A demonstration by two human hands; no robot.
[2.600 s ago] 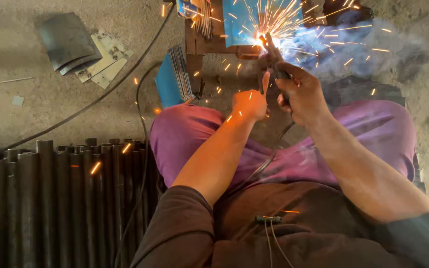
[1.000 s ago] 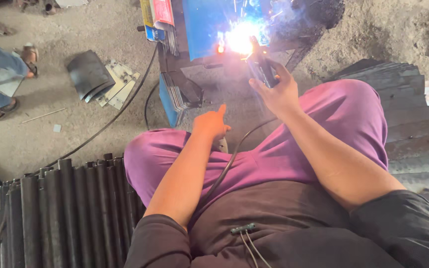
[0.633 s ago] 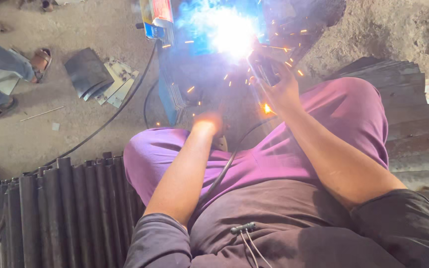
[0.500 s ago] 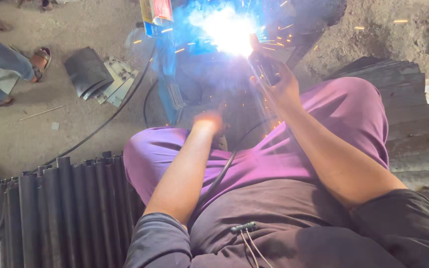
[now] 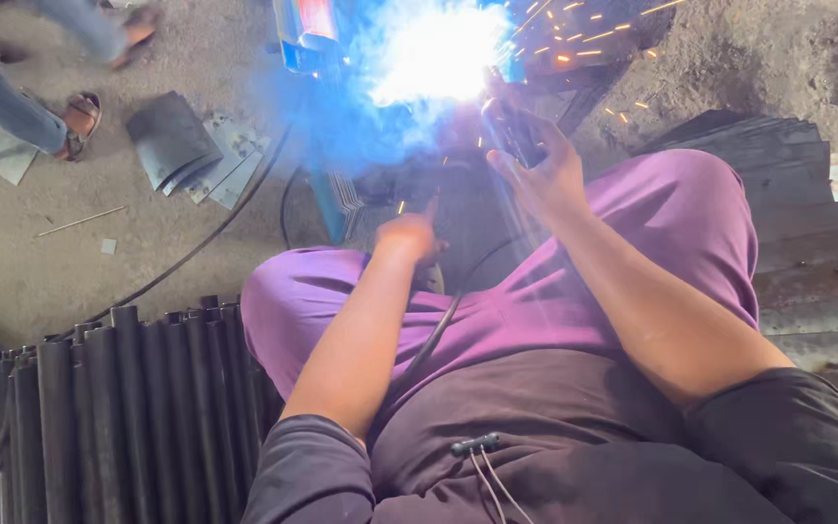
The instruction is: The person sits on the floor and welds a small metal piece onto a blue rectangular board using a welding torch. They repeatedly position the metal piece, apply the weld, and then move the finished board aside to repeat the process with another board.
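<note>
Right hand (image 5: 545,180) wrapped round electrode holder (image 5: 513,131), upper centre of frame; holder's long axis tilts up-left toward arc glare (image 5: 434,58). Left hand (image 5: 409,236) lower, further off, grip unclear.

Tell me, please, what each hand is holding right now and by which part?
The right hand grips a dark welding electrode holder by its handle. The left hand is a loose fist near the knees; whether it holds anything cannot be told.
</note>
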